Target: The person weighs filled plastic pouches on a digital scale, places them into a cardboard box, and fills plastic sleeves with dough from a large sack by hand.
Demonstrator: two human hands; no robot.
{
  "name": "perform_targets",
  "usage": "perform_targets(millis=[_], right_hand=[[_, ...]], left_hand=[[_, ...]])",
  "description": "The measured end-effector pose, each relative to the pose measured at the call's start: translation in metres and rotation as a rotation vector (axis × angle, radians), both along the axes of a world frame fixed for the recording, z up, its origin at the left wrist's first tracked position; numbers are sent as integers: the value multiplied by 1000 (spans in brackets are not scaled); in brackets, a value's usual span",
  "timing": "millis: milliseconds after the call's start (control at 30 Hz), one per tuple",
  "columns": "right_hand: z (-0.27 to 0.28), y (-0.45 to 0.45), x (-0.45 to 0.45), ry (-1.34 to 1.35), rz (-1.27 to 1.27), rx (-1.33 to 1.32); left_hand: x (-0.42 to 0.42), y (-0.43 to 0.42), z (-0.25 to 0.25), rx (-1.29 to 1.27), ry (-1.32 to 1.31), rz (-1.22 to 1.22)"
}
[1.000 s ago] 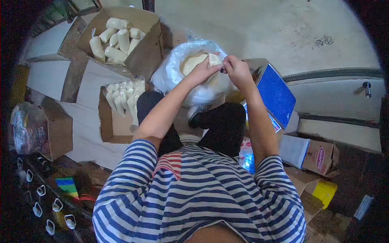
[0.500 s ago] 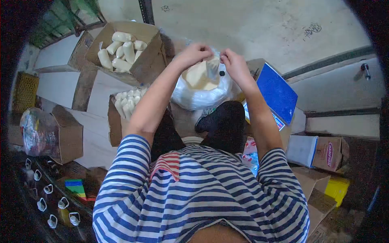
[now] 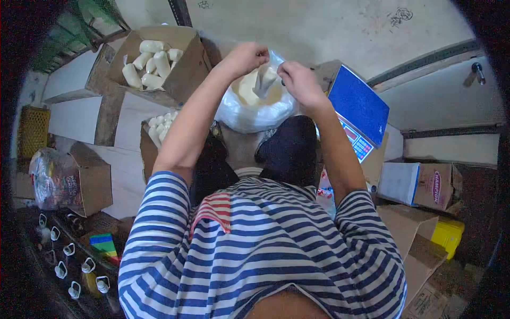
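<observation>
My left hand (image 3: 248, 59) is closed in a pinch on the edge of a small clear plastic bag (image 3: 275, 58), above a large sack. My right hand (image 3: 300, 84) has its fingers curled around the dark handle of a metal scoop; part of the handle is hidden by the palm. The scoop's grey blade (image 3: 261, 87) points down at the pale powder (image 3: 246, 90). That powder fills the open translucent plastic sack (image 3: 247, 118) standing on the floor between my feet.
Left of the sack, a cardboard box (image 3: 186, 80) holds several filled white bags (image 3: 162, 64); a lower box (image 3: 150, 151) holds more. To the right stands a digital scale (image 3: 358, 106) with a blue platform. Bottles (image 3: 74, 290) stand at lower left, and cartons (image 3: 438, 186) at right.
My right hand has left the bag's edge and come down onto the scoop handle. My left hand still pinches the bag. The whole view has shifted slightly.
</observation>
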State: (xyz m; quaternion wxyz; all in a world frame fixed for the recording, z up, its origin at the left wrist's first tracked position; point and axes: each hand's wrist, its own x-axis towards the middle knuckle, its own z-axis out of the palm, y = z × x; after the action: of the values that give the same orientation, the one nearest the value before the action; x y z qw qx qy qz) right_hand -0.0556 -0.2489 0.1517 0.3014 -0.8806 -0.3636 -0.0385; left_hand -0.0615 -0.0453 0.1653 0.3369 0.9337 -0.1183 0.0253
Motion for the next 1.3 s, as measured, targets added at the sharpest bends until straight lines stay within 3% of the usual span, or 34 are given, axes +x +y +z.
perform_targets(millis=[133,267,333,400,433,467,500,533,767,833,967,1033,1300], right_hand=[[30,0,-10,-36,-28,-142],[18,7,10,-85,-82,-74],[21,-4,21,-132,-45,116],[31,-20,27,-120,-110,124],[35,-31,31,-107,-147,145],[35,-44,37,-112,-172,137],[34,-58,44,-104,-230,127],[35,-69,53,-98,-279,120],[43,-178,84,-52,-584,161],[16,-219,98,62,-570,416],[-16,-280,79,-13,-779,404],[-51,-321,75,88,-710,673],[-106,-356,15,266,-982,581]], left_hand=[[1,-11,18,-67,74,-38],[8,-17,23,-109,88,-57],[15,-10,12,-601,99,27],[17,0,-1,-847,203,130],[20,4,-22,-692,174,197],[26,20,-69,54,-9,168],[-7,-3,-53,711,24,207],[-21,-1,-72,807,-71,107],[-91,10,-116,699,64,176],[-102,22,-113,687,103,224],[-111,31,-111,572,-44,314],[-111,29,-107,568,-28,369],[-98,-10,-136,470,-10,284]])
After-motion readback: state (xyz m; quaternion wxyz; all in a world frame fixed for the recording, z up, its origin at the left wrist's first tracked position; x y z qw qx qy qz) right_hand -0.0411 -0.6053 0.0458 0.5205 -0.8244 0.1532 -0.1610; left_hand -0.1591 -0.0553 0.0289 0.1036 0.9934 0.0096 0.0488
